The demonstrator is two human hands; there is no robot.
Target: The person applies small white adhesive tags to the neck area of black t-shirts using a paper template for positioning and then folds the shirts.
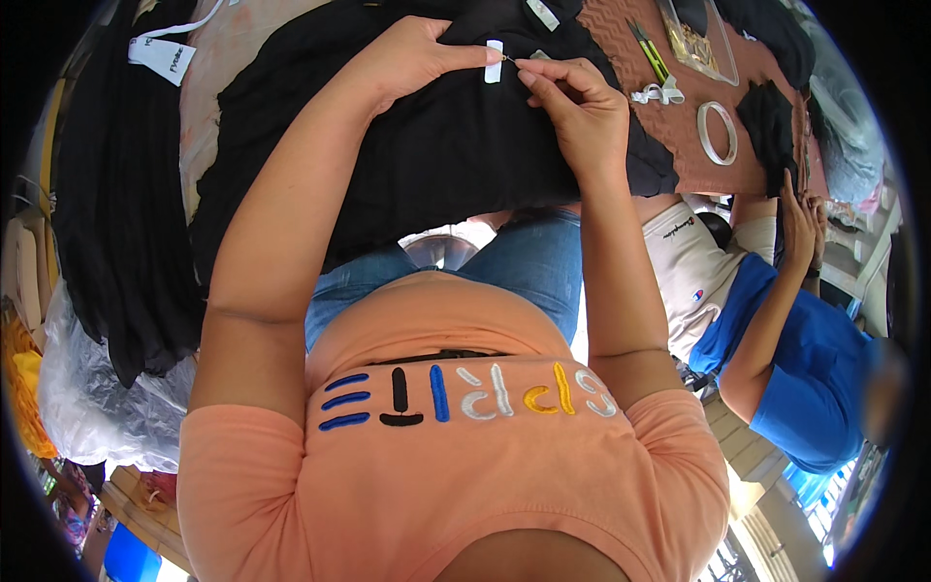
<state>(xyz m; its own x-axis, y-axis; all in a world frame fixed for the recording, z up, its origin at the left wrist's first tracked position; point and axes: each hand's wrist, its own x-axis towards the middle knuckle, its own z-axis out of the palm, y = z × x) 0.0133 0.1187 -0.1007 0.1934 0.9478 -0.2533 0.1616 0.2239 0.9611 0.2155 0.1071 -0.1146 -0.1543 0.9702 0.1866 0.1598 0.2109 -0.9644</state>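
The left hand (407,58) lies on a black garment (456,155) spread across the table (679,136), its fingers closed in a pinch on a small white label (495,60) near the garment's upper edge. The right hand (572,107) meets it from the other side, thumb and forefinger pressed together on what appears to be a thin needle (511,59) at the label; the needle is too small to tell with certainty. The garment hangs over the near table edge toward the person's lap, covering most of the working surface in front of both hands. To the right, on the brown table cover, lie green-handled snips (648,48), a loop of white tape (659,94), a white ring (718,132) and a clear bag (698,41), all apart from the hands. More black cloth (116,194) is heaped at the left, with a white tag (160,56) on top. A second person in a blue shirt (805,369) sits at the right, one hand (800,223) raised to the table edge.
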